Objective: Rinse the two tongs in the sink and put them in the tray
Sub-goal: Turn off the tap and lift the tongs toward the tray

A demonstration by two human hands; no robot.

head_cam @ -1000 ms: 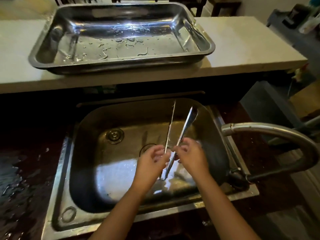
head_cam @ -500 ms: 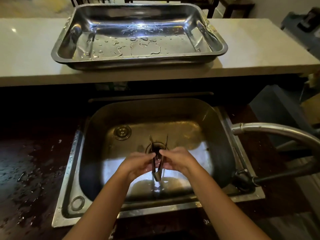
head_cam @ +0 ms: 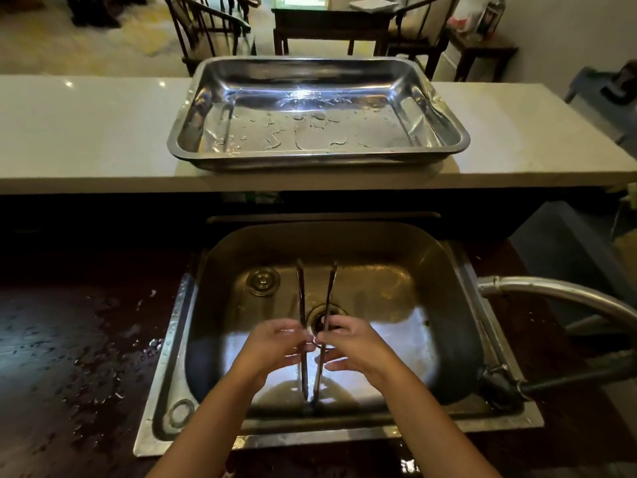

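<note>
- Raised since half a second ago, the tongs (head_cam: 315, 326) now stand with arm tips pointing away, above the sink (head_cam: 448, 270) drain.
- Left hand (head_cam: 275, 346) grips one arm, right hand (head_cam: 355, 346) the other, fingertips nearly meeting.
- Beyond both hands, the wet steel tray (head_cam: 444, 139) sits on the pale counter (head_cam: 86, 132).

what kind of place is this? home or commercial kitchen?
Probably a home kitchen open to a dining area, though I can't be sure. A steel sink with a faucet sits below a pale counter holding a steel tray; wooden chairs and a table stand beyond.
</note>
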